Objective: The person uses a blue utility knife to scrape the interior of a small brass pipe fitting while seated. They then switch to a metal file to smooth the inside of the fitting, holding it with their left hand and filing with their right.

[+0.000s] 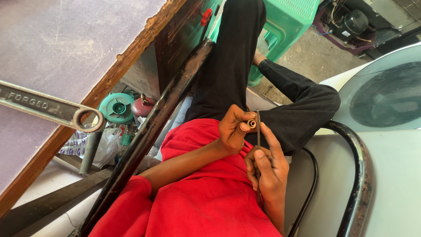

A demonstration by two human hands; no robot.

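Two hands are seen at the centre of the frame – the left hand and the right hand – with one short copper tube, one thin rod, one wrench at left, and one green stool at top.

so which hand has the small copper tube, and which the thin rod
The left hand pinches the short copper tube, open end showing; the right hand holds the thin dark rod upright.

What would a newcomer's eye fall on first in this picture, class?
The two hands at centre: the left hand pinches a small copper tube end, and the right hand holds a thin dark rod beside it. Next, the big steel wrench on the purple tabletop, left.
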